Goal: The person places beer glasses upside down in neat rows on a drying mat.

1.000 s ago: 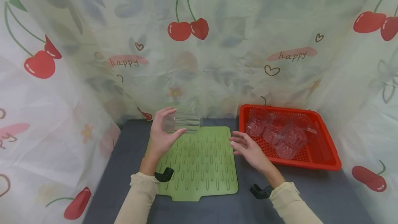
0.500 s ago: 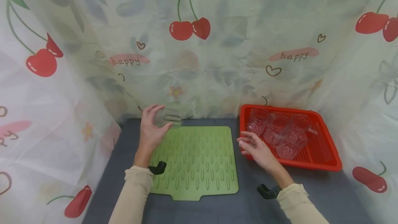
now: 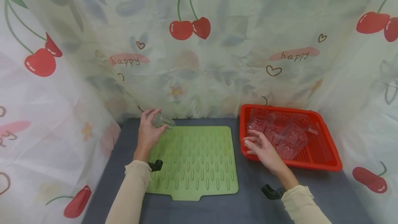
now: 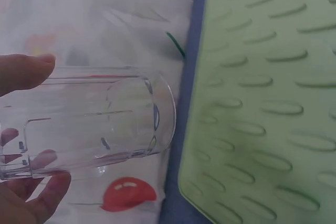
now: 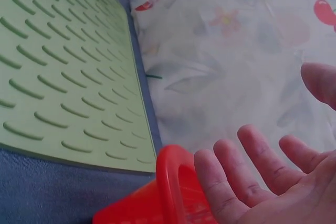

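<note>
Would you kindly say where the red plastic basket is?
In the head view, the red plastic basket stands right of the ribbed green mat, by the right hand.

The mat (image 3: 192, 161) is light green, patterned with oblong ridges; around it the tabletop (image 3: 242, 212) is slate grey. Right of the mat, the basket (image 3: 311, 165) is red (pierced like mesh). By the mat's far-left corner the cup (image 4: 89, 114) is colourless; behind the mat, the pale curtain (image 3: 211, 65) bears red cherries (image 3: 180, 30).
</note>
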Demonstrator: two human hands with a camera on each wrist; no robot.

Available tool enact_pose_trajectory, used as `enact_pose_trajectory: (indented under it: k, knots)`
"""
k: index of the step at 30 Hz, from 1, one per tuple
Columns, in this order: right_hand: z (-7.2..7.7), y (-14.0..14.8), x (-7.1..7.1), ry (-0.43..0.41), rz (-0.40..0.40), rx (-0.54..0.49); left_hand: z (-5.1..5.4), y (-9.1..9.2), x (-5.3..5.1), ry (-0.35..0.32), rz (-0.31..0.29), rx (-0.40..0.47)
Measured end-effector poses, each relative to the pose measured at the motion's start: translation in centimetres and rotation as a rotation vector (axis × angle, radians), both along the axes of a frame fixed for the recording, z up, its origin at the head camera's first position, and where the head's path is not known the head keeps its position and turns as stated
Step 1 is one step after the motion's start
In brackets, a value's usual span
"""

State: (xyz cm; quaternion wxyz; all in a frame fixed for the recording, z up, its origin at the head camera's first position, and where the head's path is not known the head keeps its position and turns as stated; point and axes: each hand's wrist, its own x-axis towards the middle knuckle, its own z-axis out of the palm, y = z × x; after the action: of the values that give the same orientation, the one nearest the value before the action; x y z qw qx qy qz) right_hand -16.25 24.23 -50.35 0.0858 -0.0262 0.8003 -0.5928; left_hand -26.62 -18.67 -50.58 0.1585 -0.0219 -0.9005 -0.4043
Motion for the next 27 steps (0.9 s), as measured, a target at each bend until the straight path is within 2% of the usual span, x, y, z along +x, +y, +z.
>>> enact_pose_trajectory:
  k: [3,13,20,27]
  knots:
    - [0.1,0.5,0.0,-0.001,-0.018,0.010,-0.5,-0.2,-0.5,-0.032,-0.010,-0.037]
    - [0.3,1.0,0.4,-0.021,-0.045,0.039,-2.0,-0.6,-1.6,-0.133,-0.009,-0.068]
    - [0.1,1.4,0.5,-0.027,-0.055,0.054,-2.7,-0.8,-1.8,-0.158,-0.015,-0.083]
    - [-0.2,1.6,0.6,-0.046,-0.063,0.045,-3.2,-0.8,-1.9,-0.172,-0.016,-0.061]
